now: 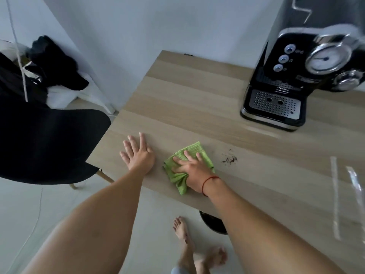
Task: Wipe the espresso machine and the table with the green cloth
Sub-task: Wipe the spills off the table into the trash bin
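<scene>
The green cloth lies bunched on the light wooden table near its front left corner. My right hand presses down on the cloth, fingers spread over it and thumb gathering a fold. My left hand rests flat on the table just left of the cloth, fingers apart, holding nothing. A small scatter of dark coffee grounds sits on the wood right of the cloth. The black and chrome espresso machine stands at the back right, with a round gauge and a perforated drip tray.
A black chair stands at the table's left edge. Dark clothes lie heaped on a white rack at the back left. A clear plastic wrapper lies at the table's right. A dark bin and bare feet are below the front edge.
</scene>
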